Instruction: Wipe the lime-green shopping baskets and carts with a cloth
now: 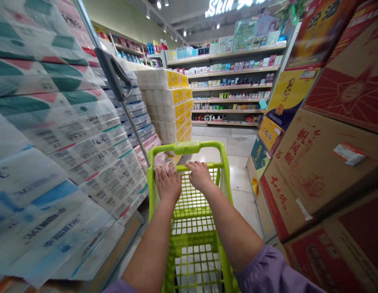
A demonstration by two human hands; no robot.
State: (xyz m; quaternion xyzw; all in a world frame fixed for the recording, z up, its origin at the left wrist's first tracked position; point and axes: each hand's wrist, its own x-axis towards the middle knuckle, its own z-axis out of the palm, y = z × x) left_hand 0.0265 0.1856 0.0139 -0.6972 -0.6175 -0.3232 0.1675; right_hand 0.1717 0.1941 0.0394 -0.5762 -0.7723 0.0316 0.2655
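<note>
A lime-green plastic shopping basket [185, 236] with lattice walls stands in front of me. My left hand [169, 181] rests at its far left side, the fingers over the crossbar and a pale, crumpled, cloth-like thing [170, 165]. My right hand [200, 175] is curled over the same bar, a little right of the left one. A metal pole [134, 130] with a grey plastic grip [111, 75] slants up and left from the basket's left corner; its lower end is hidden. The visible basket floor holds nothing.
Stacked tissue packs [94, 142] line the left side, with yellow-and-white paper bundles [167, 106] beyond. Cardboard cartons [326, 162] are piled close on the right. A tiled floor [240, 162] leads to shelves [234, 87] of small boxes and bottles.
</note>
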